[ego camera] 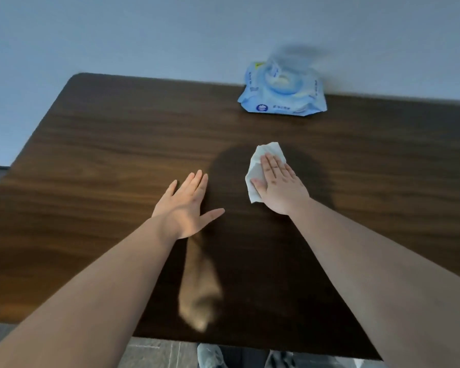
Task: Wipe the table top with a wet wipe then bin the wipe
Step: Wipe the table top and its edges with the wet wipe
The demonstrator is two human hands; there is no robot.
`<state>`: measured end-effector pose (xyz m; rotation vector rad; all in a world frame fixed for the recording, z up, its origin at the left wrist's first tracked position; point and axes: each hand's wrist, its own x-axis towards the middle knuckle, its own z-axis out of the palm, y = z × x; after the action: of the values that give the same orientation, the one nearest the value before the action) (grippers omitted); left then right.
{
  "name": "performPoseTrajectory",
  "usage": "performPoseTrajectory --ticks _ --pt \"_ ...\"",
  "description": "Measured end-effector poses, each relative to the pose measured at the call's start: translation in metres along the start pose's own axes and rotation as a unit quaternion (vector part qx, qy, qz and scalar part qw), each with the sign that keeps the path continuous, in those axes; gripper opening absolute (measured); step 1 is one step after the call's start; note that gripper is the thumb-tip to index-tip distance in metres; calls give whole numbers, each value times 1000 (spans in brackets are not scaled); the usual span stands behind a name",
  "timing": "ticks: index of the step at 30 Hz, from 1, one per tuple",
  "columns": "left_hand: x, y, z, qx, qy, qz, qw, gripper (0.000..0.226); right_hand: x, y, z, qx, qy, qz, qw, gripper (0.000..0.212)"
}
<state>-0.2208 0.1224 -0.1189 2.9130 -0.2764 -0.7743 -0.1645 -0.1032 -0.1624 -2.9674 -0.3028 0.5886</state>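
Observation:
A dark brown wooden table top fills most of the view. A white wet wipe lies crumpled on it near the middle, and my right hand presses flat on the wipe with fingers together. My left hand rests flat on the bare wood to the left of the wipe, fingers spread, holding nothing. No bin is in view.
A blue pack of wet wipes with its round lid open sits at the table's far edge against a pale wall. The table's rounded far left corner and near edge show, with dark floor below.

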Motion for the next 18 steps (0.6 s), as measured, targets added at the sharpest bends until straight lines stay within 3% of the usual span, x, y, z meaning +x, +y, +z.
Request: performPoseTrajectory --ticks 10,18 --pt "75 191 13 91 3 140 986 88 -89 252 8 38 35 238 970 72" --pt "106 290 23 111 29 186 976 92 -143 358 5 84 55 352 930 71"
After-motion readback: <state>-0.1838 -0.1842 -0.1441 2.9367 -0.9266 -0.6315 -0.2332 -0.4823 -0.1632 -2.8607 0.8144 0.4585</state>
